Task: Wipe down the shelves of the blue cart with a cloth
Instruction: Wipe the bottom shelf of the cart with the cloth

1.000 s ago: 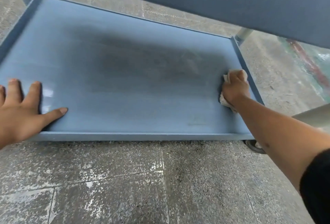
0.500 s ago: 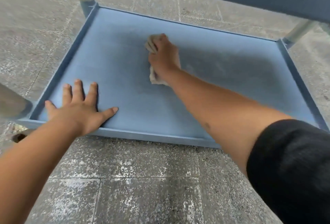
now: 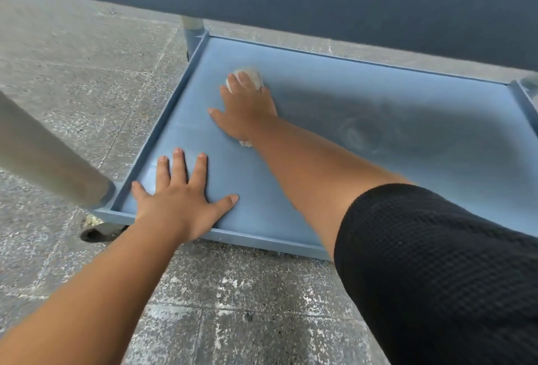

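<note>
The blue cart's bottom shelf is a shallow tray with raised rims, with a dusty smear across its middle. A whitish cloth lies bunched on the far-left part of it. My right hand presses down on the cloth, fingers laid over it and thumb spread to the left. A bit of cloth also shows under the wrist. My left hand rests flat with spread fingers on the shelf's near-left corner.
The dark underside of the upper shelf overhangs the top of the view. A grey post rises from the near-left corner above a caster wheel. Another post stands at the far-left corner. Speckled concrete floor lies all around.
My right hand has swept the cloth from the shelf's right rim across to the far-left part. Its fingers now lie flatter over the cloth. The left hand has stayed at the near-left corner.
</note>
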